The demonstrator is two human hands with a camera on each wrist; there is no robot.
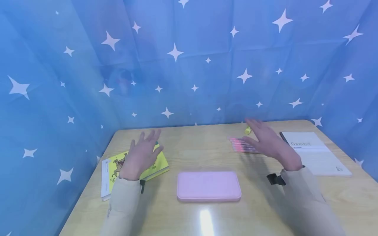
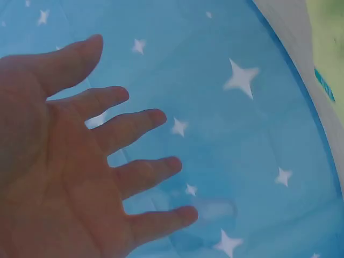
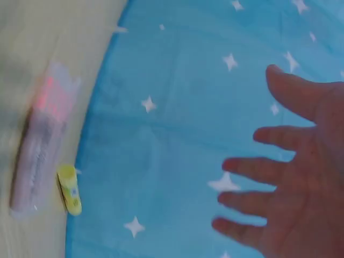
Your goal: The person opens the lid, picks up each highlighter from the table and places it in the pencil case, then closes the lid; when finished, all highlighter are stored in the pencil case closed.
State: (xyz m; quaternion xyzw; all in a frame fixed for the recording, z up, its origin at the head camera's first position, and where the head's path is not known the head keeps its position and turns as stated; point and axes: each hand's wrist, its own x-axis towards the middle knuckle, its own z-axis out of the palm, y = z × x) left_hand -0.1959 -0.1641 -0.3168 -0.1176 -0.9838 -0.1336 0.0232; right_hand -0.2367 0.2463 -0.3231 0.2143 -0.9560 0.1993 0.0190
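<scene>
My left hand (image 1: 139, 159) hovers over the yellow-covered book (image 1: 115, 165) at the left of the table, its fingers spread and holding nothing. In the left wrist view its palm and fingers stand out against the blue curtain. On the other side my right hand (image 1: 268, 141), also spread and holding nothing, is raised near a clear pack of pink-ended pens (image 1: 240, 145), overlapping part of it in the head view. A small yellow tube (image 3: 70, 189) lies beside the pack. Between the hands, closer to me, lies a closed pink case (image 1: 209, 186).
A white notebook (image 1: 319, 157) marked "Gambit" lies at the right of the wooden table (image 1: 189, 147), with a dark edge showing at its upper left. The blue curtain (image 1: 200, 82) with white stars hangs along the back and sides.
</scene>
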